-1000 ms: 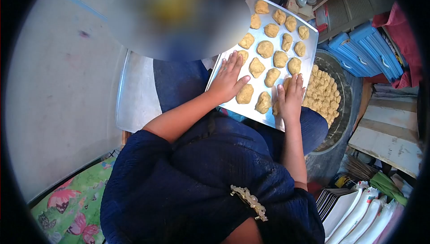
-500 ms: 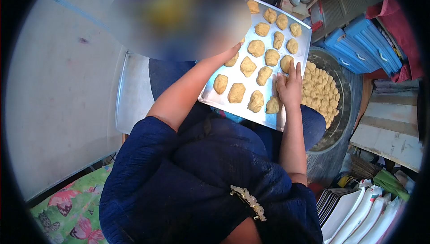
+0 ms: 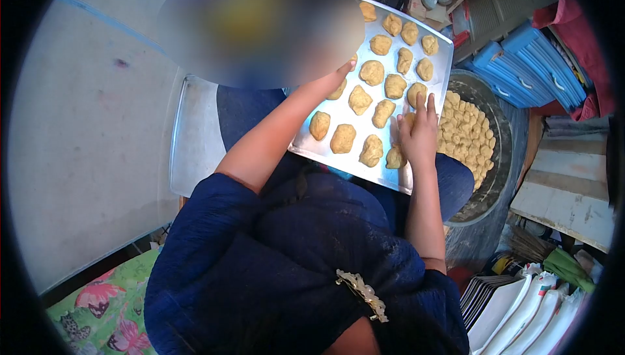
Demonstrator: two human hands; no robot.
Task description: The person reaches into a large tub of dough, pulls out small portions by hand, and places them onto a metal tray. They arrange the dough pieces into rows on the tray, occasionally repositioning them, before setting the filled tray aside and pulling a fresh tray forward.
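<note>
Dough lumps (image 3: 371, 73) on metal tray (image 3: 362, 126); more in round tub (image 3: 501, 159); right grip (image 3: 420, 137) spread; left grip (image 3: 343, 73) blurred, state unclear.

A shiny, silver-coloured rectangular metal tray (image 3: 338, 114) with a low rim lies aslant, its far end angled left, part of its left side lost behind a blur. Lumpy, yellow-tan pieces of soft-looking dough (image 3: 372, 73) sit spaced apart across it in loose rows, some roundish, others oblong, a few partly hidden at left and right.
</note>
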